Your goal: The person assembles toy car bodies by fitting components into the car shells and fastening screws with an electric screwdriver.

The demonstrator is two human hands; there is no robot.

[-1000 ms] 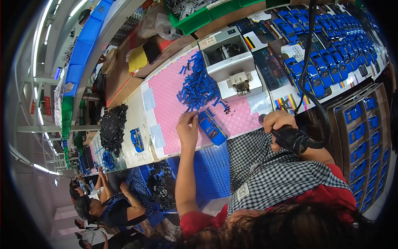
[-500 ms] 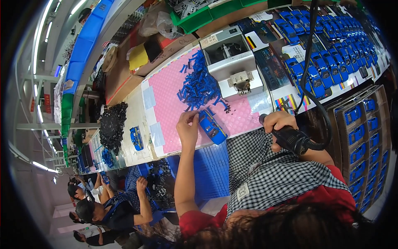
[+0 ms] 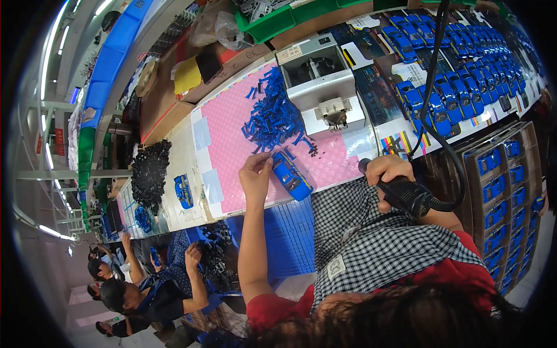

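Figure: head view of an assembly bench, as I monitor it remotely. My left hand point(image 3: 256, 174) rests on the pink bubble mat point(image 3: 232, 139), its fingers curled narrowly against the rear end of a blue toy car point(image 3: 291, 176); the car lies on the mat's near edge, just below the heap of small blue plastic parts point(image 3: 272, 116). Compared with the view a second ago, the hand and car sit in nearly the same place relative to each other, the hand having closed in on the car's end only slightly; I judge that the car is being steadied and is not yet being worked on by the tool. My right hand point(image 3: 387, 174) is wrapped closed around the black handle of a corded power screwdriver point(image 3: 409, 196), held off the mat above the checked apron point(image 3: 371, 238); its position has barely altered, and its cable point(image 3: 432, 87) loops up out of the picture. A grey bench fixture point(image 3: 322, 87) stands behind the mat, rows of finished blue cars point(image 3: 458, 75) fill the bench to the right, and trays of blue cars point(image 3: 499, 191) stand at the right edge. A second loose blue car point(image 3: 184, 191) lies near a pile of black parts point(image 3: 148, 174). Hard to read: the screwdriver's tip is hidden by my hand, I cannot tell whether the left fingertips pinch a small part, and the co-workers point(image 3: 145, 284) at lower left are small and distorted.
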